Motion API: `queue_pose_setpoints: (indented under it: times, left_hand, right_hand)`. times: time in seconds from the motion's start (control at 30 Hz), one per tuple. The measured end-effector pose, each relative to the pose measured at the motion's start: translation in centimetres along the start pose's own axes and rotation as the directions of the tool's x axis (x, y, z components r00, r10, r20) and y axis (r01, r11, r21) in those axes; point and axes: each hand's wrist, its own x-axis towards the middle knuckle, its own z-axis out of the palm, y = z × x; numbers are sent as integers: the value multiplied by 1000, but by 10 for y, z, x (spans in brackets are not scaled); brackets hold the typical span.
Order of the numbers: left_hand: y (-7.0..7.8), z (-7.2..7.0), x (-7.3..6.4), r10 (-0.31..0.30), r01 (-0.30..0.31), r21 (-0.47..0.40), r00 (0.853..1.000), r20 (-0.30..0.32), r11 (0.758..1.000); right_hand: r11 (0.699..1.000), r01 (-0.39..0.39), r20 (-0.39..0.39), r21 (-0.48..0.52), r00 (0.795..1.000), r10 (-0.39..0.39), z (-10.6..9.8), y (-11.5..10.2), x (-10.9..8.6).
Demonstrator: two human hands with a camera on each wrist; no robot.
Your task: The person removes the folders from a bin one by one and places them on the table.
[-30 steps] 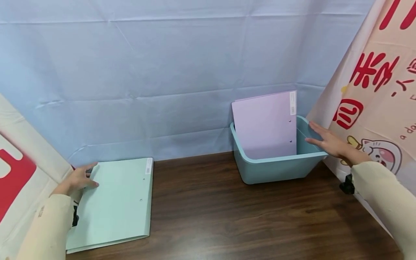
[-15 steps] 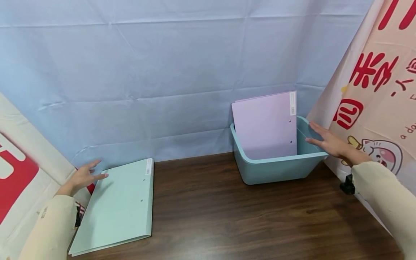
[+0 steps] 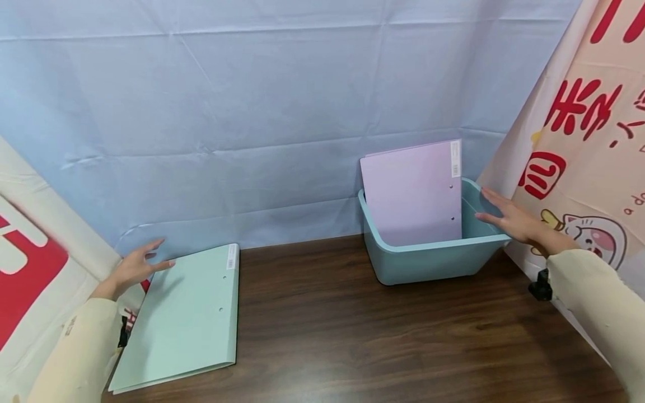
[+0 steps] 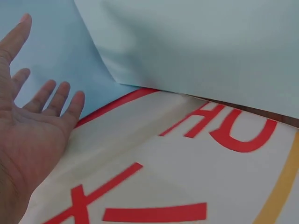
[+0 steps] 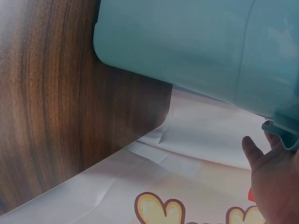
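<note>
At the left of the head view a mint-green file folder [image 3: 183, 319] lies on the brown wooden table, its white label at the upper right corner. My left hand [image 3: 133, 268] hovers at the folder's far left corner, fingers spread and holding nothing; the left wrist view shows the bare palm [image 4: 35, 135]. Across the table, a lilac file folder [image 3: 413, 196] stands tilted in a blue-green plastic storage bin [image 3: 423, 266]. My right hand [image 3: 519, 224] holds the bin's right rim, thumb inside. In the right wrist view its fingers [image 5: 252, 151] are partly hidden behind the rim.
A pale blue cloth [image 3: 282, 129] hangs along the table's back. Printed cloths with red characters close off the right side [image 3: 589, 168] and the left [image 3: 30, 268]. Wooden table top [image 3: 322, 324] stretches between the green folder and the bin.
My left hand has come off the green folder's left edge, moving slightly up and to the right. The folder's far left corner now shows further right. My right hand and the bin have stayed put.
</note>
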Motion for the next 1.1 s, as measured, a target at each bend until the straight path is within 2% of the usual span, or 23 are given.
queue_pose_setpoints:
  times: [0.4, 0.57, 0.8, 1.1]
  left_hand:
    - [15, 0, -2, 55, -55, -6, 999, 1, 998]
    - [21, 4, 2, 94, -94, -7, 996, -3, 996]
    - [29, 5, 6, 97, -97, -6, 995, -16, 995]
    - [41, 8, 8, 153, -154, -26, 988, -27, 988]
  right_hand:
    - [1000, 4, 3, -15, 1000, -4, 1, -2, 2]
    - [1000, -4, 4, -14, 1000, 4, 0, -3, 0]
    - [1000, -13, 11, -6, 1000, 13, 0, -4, -2]
    - [1000, -2, -4, -15, 1000, 2, 1, -1, -1]
